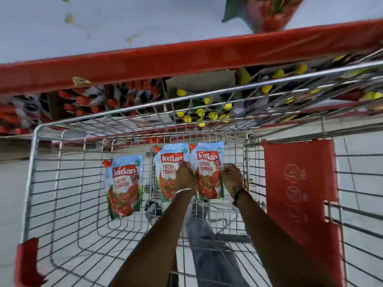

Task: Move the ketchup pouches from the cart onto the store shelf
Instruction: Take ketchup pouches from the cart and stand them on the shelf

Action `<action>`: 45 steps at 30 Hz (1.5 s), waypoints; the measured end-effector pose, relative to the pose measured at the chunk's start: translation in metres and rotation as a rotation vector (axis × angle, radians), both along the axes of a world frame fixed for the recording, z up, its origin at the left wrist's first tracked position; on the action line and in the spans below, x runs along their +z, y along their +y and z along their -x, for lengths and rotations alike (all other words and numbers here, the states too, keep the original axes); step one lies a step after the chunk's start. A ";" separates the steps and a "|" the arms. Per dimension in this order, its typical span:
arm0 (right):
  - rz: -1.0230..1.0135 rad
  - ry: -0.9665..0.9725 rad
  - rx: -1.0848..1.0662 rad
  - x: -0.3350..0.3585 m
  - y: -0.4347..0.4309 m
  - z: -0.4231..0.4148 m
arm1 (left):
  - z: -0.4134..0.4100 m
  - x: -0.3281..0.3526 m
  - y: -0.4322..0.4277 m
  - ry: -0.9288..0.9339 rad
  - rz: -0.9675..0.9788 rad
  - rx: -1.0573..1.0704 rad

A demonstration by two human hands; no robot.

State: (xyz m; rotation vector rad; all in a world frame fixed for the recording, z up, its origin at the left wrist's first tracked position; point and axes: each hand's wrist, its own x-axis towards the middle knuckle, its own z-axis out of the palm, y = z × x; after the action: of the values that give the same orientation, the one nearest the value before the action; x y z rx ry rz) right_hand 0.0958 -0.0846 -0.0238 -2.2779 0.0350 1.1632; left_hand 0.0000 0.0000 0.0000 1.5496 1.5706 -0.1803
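Three ketchup pouches lie on the floor of the wire cart [35,162]. The left pouch [124,183] lies apart from my hands. My left hand [185,177] rests over the right edge of the middle pouch [169,168] and grips the left edge of the right pouch [207,172]. On that pouch's right edge, my right hand [232,177] holds it with the fingers closed. The white store shelf [124,23] with a red front edge [186,56] runs above the cart. One blurred pouch [269,11] sits on it at the top right.
Below the red edge, a lower shelf holds red-capped bottles [83,98] on the left and yellow-capped bottles [199,114] in the middle. A red plastic child-seat flap [298,183] hangs on the cart's right. My legs show through the cart's floor.
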 end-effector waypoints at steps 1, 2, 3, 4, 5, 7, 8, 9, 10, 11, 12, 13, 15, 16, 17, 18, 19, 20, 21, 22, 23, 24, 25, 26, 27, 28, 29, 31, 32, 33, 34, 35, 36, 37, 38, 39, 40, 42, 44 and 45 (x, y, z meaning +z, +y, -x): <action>0.014 -0.014 -0.008 -0.006 0.002 -0.002 | -0.002 -0.003 0.002 0.004 0.004 0.016; 0.019 -0.035 -0.042 -0.010 0.001 -0.004 | -0.004 -0.004 0.004 0.014 -0.007 0.019; 0.001 -0.022 -0.088 -0.016 0.001 -0.004 | -0.005 -0.006 0.005 0.014 -0.006 0.026; -0.010 -0.011 -0.118 -0.021 -0.001 -0.006 | -0.006 -0.007 0.006 0.021 0.008 0.034; -0.017 -0.003 -0.123 -0.026 -0.004 -0.006 | -0.006 -0.010 0.007 0.007 0.023 0.044; -0.030 -0.011 -0.125 -0.026 -0.010 -0.007 | -0.005 -0.012 0.008 -0.023 0.059 0.069; -0.037 -0.019 -0.124 -0.022 -0.013 -0.007 | -0.005 -0.009 0.009 -0.026 0.069 0.054; -0.046 -0.020 -0.121 -0.018 -0.015 -0.005 | -0.002 -0.008 0.010 -0.025 0.074 0.035; -0.063 -0.017 -0.126 -0.011 -0.017 -0.003 | 0.000 -0.003 0.011 -0.028 0.073 0.026; -0.095 -0.017 -0.125 -0.005 -0.018 0.000 | 0.004 0.002 0.012 -0.039 0.069 0.027; -0.121 -0.020 -0.122 0.007 -0.017 0.004 | 0.008 0.011 0.012 -0.049 0.068 0.040; -0.160 -0.021 -0.119 0.016 -0.017 0.008 | 0.013 0.019 0.011 -0.059 0.059 0.061; -0.274 -0.004 -0.141 0.040 -0.016 0.015 | 0.023 0.041 0.011 -0.080 0.040 0.111; -0.322 0.010 -0.140 0.051 -0.015 0.017 | 0.028 0.055 0.011 -0.101 0.035 0.138; -0.339 -0.005 -0.098 0.065 -0.014 0.020 | 0.033 0.068 0.012 -0.131 0.021 0.154; -0.345 -0.035 -0.027 0.079 -0.014 0.023 | 0.037 0.085 0.014 -0.151 0.012 0.164; -0.384 -0.063 0.031 0.095 -0.013 0.027 | 0.042 0.101 0.016 -0.170 -0.008 0.167; -0.430 -0.067 0.055 0.114 -0.010 0.030 | 0.047 0.120 0.018 -0.183 -0.029 0.177; -0.476 -0.069 0.076 0.130 -0.007 0.033 | 0.052 0.137 0.020 -0.208 -0.060 0.187; -0.509 -0.089 0.112 0.149 -0.002 0.036 | 0.058 0.154 0.022 -0.233 -0.087 0.199; -0.537 -0.105 0.145 0.167 0.001 0.039 | 0.064 0.169 0.024 -0.262 -0.114 0.199; -0.557 -0.125 0.171 0.187 0.004 0.042 | 0.069 0.185 0.025 -0.301 -0.135 0.207; -0.592 -0.140 0.189 0.199 0.006 0.045 | 0.075 0.196 0.026 -0.347 -0.161 0.203; -0.615 -0.152 0.203 0.213 0.009 0.047 | 0.082 0.209 0.028 -0.387 -0.190 0.199; -0.642 -0.159 0.214 0.228 0.011 0.050 | 0.088 0.220 0.031 -0.413 -0.230 0.187; -0.668 -0.158 0.227 0.242 0.013 0.053 | 0.094 0.233 0.035 -0.434 -0.252 0.187; -0.709 -0.163 0.232 0.254 0.016 0.056 | 0.099 0.243 0.039 -0.480 -0.264 0.195; -0.775 -0.195 0.249 0.281 0.024 0.059 | 0.108 0.266 0.048 -0.573 -0.296 0.229; -0.808 -0.209 0.257 0.295 0.028 0.060 | 0.111 0.277 0.053 -0.615 -0.326 0.242; -0.839 -0.232 0.262 0.308 0.033 0.060 | 0.113 0.289 0.059 -0.648 -0.359 0.240; -0.868 -0.265 0.267 0.322 0.040 0.060 | 0.114 0.302 0.064 -0.673 -0.378 0.238; -0.891 -0.300 0.267 0.335 0.047 0.059 | 0.114 0.315 0.070 -0.704 -0.397 0.231; -0.916 -0.329 0.268 0.347 0.055 0.057 | 0.114 0.329 0.076 -0.745 -0.409 0.232; -0.936 -0.361 0.267 0.358 0.064 0.054 | 0.112 0.340 0.083 -0.787 -0.418 0.248; -0.957 -0.400 0.267 0.370 0.073 0.051 | 0.110 0.353 0.090 -0.829 -0.421 0.262; -0.973 -0.446 0.260 0.381 0.083 0.048 | 0.108 0.365 0.097 -0.863 -0.421 0.265; -0.983 -0.491 0.248 0.392 0.094 0.044 | 0.105 0.376 0.105 -0.893 -0.432 0.252; -0.998 -0.560 0.213 0.411 0.114 0.038 | 0.097 0.395 0.123 -0.925 -0.497 0.208; -1.017 -0.597 0.158 0.421 0.134 0.033 | 0.087 0.410 0.140 -0.931 -0.548 0.206; -1.014 -0.619 0.122 0.422 0.143 0.029 | 0.081 0.415 0.148 -0.935 -0.560 0.214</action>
State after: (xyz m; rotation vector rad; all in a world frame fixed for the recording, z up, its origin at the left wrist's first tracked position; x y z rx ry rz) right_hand 0.0664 0.0583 0.3986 -1.5966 -0.7571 0.3088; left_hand -0.0807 0.1484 0.4149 1.4947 1.0231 1.0392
